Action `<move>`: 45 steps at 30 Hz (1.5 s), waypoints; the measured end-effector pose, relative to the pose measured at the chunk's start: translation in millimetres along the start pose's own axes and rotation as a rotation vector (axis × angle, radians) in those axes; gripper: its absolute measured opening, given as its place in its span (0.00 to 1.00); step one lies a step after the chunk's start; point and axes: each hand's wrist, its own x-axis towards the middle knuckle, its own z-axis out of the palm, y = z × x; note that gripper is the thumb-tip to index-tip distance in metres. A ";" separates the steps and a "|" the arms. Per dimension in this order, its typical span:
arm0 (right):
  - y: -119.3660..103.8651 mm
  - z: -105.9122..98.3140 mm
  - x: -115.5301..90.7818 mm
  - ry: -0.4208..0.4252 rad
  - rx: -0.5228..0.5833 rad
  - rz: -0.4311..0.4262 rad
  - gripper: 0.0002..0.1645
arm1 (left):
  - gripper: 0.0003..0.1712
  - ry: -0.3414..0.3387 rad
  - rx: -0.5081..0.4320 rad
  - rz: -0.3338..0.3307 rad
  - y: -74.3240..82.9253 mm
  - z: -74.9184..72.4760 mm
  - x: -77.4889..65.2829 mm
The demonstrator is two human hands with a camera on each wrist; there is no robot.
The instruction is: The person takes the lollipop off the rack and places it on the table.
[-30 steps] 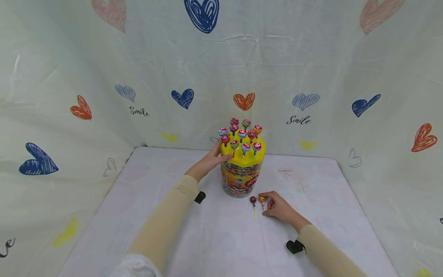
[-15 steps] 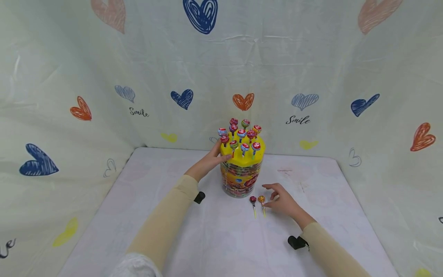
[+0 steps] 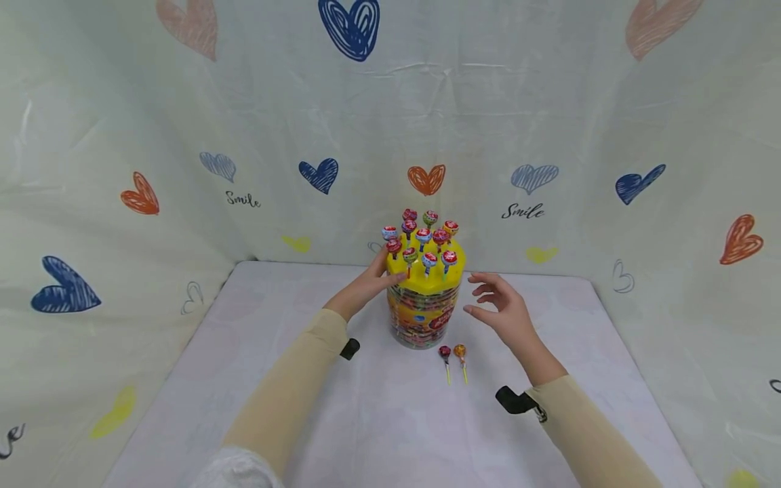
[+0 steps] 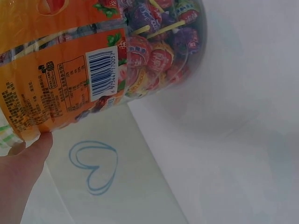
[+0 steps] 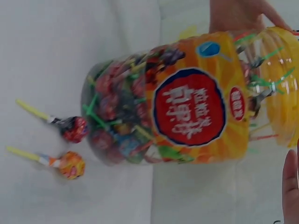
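Observation:
A clear plastic jar [image 3: 422, 315] full of lollipops, with a yellow lid [image 3: 427, 282], stands upright on the table. Several lollipops stick up out of the lid. My left hand [image 3: 368, 285] holds the jar's left side near the lid, its thumb toward me; the fingertips are hidden behind. In the left wrist view, that hand [image 4: 21, 175] touches the jar beside its orange label [image 4: 51, 84]. My right hand [image 3: 505, 308] hangs apart from the jar's right side, fingers loosely bent around nothing. In front of the jar lie a dark red lollipop [image 3: 445, 352] and an orange lollipop [image 3: 460, 351].
The white-covered table [image 3: 378, 420] meets a pale curtain [image 3: 464, 135] printed with hearts just behind the jar. A black wrist-camera mount [image 3: 514, 400] juts from the right sleeve, another [image 3: 350, 349] from the left.
My right hand has let go of the orange lollipop, leaving it beside the dark red one, and has risen toward the jar's right side. The left hand stays on the jar.

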 end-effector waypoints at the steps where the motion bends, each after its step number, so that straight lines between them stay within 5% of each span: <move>1: -5.3 2.2 1.3 0.009 0.014 -0.018 0.34 | 0.58 0.001 -0.001 0.003 -0.1 -0.3 -0.5; 11: -35.6 20.9 13.5 -0.034 0.131 -0.169 0.32 | 0.57 -0.001 -0.010 0.028 -2.2 -1.3 -1.1; 45: -43.7 24.1 18.9 -0.113 0.143 -0.106 0.32 | 0.56 0.003 -0.008 0.038 -2.4 0.3 1.8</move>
